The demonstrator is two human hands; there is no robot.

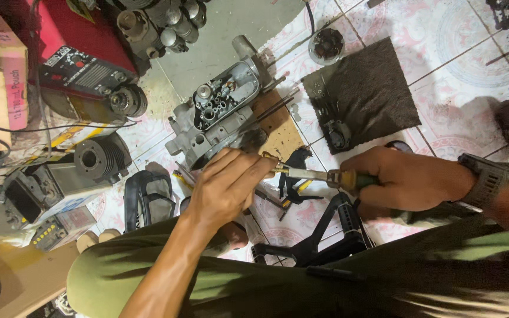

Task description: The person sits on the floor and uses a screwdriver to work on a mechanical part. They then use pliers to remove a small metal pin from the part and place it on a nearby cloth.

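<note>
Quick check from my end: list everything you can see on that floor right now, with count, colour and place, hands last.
engine casing: one, grey metal, centre, on the floor
wooden board: one, brown, under and right of the casing
dark mat: one, brown-black, upper right, small parts on it
finned cylinder: one, dark grey, left of centre
red machine: one, red and black, top left
round part: one, dark, top centre on the tiles
black frame: one, black, below the hands
screwdriver: one, metal shaft, yellow-green handle, between the hands
wristwatch: one, dark, right wrist
left hand: fingers at the screwdriver tip
right hand: closed round the screwdriver handle
</note>
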